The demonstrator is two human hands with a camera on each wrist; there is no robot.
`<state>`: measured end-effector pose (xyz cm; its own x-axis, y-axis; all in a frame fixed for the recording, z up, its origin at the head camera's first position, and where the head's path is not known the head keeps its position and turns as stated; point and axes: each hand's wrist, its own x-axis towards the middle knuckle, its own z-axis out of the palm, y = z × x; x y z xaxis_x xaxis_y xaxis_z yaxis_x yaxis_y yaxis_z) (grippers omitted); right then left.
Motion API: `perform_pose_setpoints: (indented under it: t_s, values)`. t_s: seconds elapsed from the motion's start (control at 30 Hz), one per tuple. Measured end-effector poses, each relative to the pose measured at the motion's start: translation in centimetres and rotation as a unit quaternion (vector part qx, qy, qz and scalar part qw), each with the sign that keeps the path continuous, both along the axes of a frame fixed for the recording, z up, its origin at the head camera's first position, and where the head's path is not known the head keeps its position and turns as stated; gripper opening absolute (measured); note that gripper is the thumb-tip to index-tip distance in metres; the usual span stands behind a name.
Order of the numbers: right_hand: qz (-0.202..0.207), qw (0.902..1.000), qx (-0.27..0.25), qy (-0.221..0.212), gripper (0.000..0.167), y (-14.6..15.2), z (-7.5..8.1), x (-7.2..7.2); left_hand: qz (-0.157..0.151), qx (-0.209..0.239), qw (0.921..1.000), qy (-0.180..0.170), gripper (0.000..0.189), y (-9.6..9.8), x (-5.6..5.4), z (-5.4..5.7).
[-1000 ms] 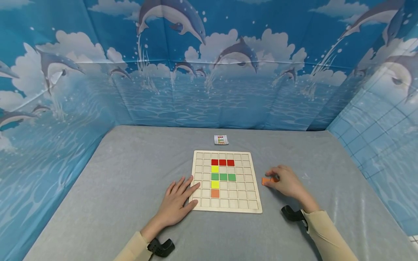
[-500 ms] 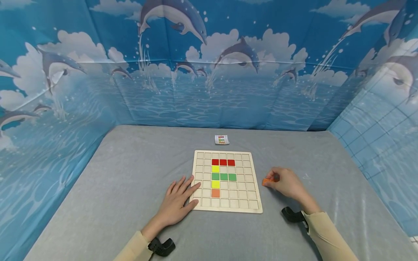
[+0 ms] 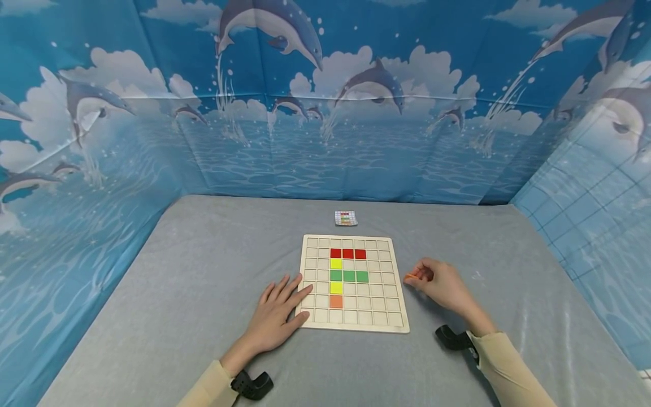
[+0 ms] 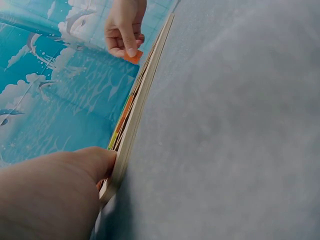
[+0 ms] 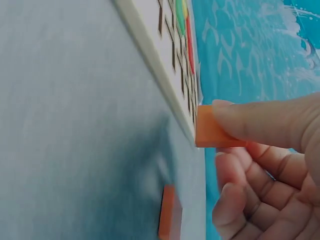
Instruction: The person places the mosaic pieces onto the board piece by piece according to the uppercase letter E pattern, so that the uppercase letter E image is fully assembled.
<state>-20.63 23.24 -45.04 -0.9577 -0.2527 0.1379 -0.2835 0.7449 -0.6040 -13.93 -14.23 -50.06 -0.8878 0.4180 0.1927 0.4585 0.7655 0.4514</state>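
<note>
Just right of the wooden grid board (image 3: pixel 376 302), my right hand (image 3: pixel 443 284) pinches an orange square tile (image 5: pixel 206 127) between thumb and fingers, raised off the table. A second orange tile (image 5: pixel 171 214) lies on the cloth below that hand in the right wrist view. My left hand (image 3: pixel 274 317) rests with fingers spread on the board's left edge. Set in the board are a row of red tiles (image 3: pixel 348 254), a yellow tile (image 3: pixel 336 263), a row of green tiles (image 3: pixel 348 276), another yellow tile (image 3: pixel 336 288) and an orange tile (image 3: pixel 336 301).
A small card (image 3: pixel 346 218) with a printed coloured grid lies behind the board. Grey cloth (image 3: pixel 203 271) covers the table. A blue dolphin-print curtain (image 3: pixel 305 152) hangs around the back and sides.
My right hand has closed its fingers on the orange tile, lifted it from the cloth and shifted slightly left toward the board. The left hand stays put.
</note>
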Motion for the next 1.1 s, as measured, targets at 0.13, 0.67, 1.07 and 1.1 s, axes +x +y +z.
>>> perform_pose_setpoints:
  t_s: [0.13,0.67,1.07,1.1]
  values:
    - [0.011,0.9996,-0.026,-0.005,0.016,-1.2,0.0,0.3,0.0,0.0,1.0,0.002,0.053,0.0,0.0,0.0]
    - [0.151,0.9823,-0.089,-0.066,0.01,-7.1,-0.2,1.3,-0.003,-0.005,0.9999,0.008,0.053,0.1,-0.1,0.2]
    - [0.197,0.9739,-0.098,-0.055,0.011,-9.1,-0.4,1.2,-0.005,-0.002,0.9999,0.009,0.053,0.0,-0.1,0.3]
    - [0.198,0.9737,-0.097,-0.057,0.012,-9.2,-0.4,1.2,-0.005,-0.003,0.9999,0.009,0.053,0.0,-0.1,0.3]
